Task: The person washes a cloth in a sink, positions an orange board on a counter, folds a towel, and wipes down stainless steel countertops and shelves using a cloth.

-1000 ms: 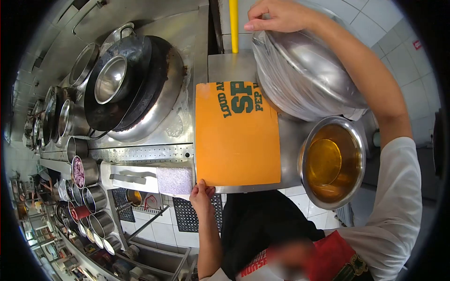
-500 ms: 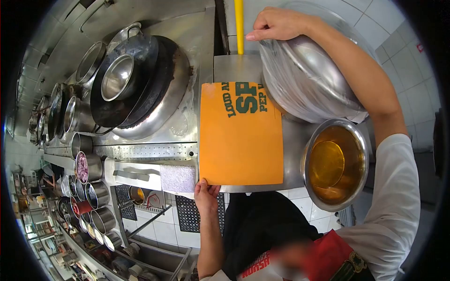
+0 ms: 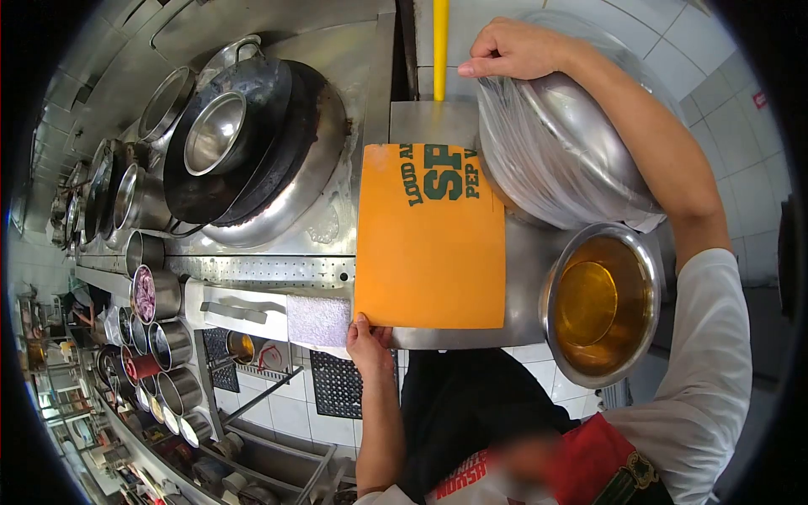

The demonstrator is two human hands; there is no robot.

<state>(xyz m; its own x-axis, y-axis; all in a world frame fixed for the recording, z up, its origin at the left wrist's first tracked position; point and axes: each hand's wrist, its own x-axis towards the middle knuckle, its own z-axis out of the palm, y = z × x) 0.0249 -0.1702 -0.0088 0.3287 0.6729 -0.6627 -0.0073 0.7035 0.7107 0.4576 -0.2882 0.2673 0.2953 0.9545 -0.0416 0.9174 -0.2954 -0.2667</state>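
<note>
- Well, a wok [image 3: 252,160] bearing a small bowl [image 3: 215,133] sits beyond and left of the left grip [image 3: 369,345].
- Just left of that grip: a towel [image 3: 318,320], with pots [image 3: 171,345] farther left.
- Well to its right: a basin [image 3: 631,278] of amber liquid.
- Below the right grip [image 3: 513,49], a plastic-draped vessel [image 3: 581,143] crowds the card [image 3: 431,261].
- Left grip pinches the card's near-left corner, thumb on top; the card lies on the bench [image 3: 526,295].
- Right grip: fingers curled, thumb leftward, wrist bent; cannot tell whether it holds plastic.
</note>
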